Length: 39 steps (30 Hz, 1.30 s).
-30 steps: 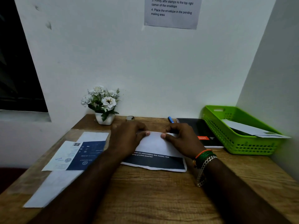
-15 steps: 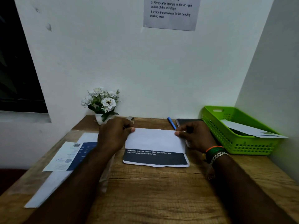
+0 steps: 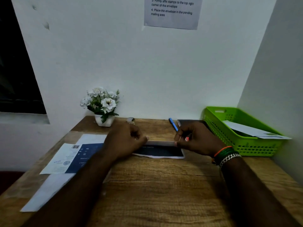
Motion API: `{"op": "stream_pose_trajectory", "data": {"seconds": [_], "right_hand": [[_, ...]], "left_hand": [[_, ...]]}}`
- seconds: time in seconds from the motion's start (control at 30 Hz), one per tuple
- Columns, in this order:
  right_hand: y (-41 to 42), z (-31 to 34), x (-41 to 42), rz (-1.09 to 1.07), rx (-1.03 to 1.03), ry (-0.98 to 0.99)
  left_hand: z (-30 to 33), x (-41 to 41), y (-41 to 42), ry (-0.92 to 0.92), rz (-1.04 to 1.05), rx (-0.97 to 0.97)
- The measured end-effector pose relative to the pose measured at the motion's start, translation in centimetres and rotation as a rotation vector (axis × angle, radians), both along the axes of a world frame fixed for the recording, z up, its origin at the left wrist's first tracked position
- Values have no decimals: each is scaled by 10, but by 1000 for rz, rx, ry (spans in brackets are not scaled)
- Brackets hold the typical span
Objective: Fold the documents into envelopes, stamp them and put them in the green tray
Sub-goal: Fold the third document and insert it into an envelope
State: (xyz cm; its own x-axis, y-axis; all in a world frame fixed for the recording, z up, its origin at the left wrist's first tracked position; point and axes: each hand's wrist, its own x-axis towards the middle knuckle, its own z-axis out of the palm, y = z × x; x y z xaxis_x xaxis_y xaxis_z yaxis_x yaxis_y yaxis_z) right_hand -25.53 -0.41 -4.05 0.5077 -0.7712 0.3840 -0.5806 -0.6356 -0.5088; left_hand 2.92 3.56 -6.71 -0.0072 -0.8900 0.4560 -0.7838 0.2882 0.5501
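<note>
White paper, the folded document with a dark printed band, lay on the wooden surface, long axis left to right between the hands. Left hand and right hand pinched its raised far edge, each grip narrow, equally near.

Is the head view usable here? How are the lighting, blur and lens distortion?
Head view: dim, with a bluish cast, but the green tray stays vivid. Both hands, left hand and right hand, are dark and slightly motion-blurred at the folded document. Wide-angle bending slants the walls. The wall notice remains readable.
</note>
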Motion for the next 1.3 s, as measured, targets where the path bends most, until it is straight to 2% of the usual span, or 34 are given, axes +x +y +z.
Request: {"op": "stream_pose_trajectory", "data": {"seconds": [0.1,0.23,0.47,0.63,0.93,1.0,1.17,1.3], "right_hand": [[-1,-3,0,-24,60,143],[0,-11,6,-70,121,311],[16,-20,37,-61,88,279],[26,-41,73,-5,216,410],[16,-22,45,-283,202,514],[16,-21,43,-285,187,555],[15,-22,50,-274,137,678],[14,-21,50,-283,150,675]], "left_hand": [[-9,-5,-2,-84,-70,150],[-19,-9,-2,-182,-93,212],[-20,-14,-2,-294,-88,238],[-19,-13,-3,-240,-63,252],[-16,-14,-6,-192,-33,309],[-15,-17,-3,-241,-31,305],[-18,-43,4,-516,-107,229],[-21,-55,6,-566,-142,229]]}}
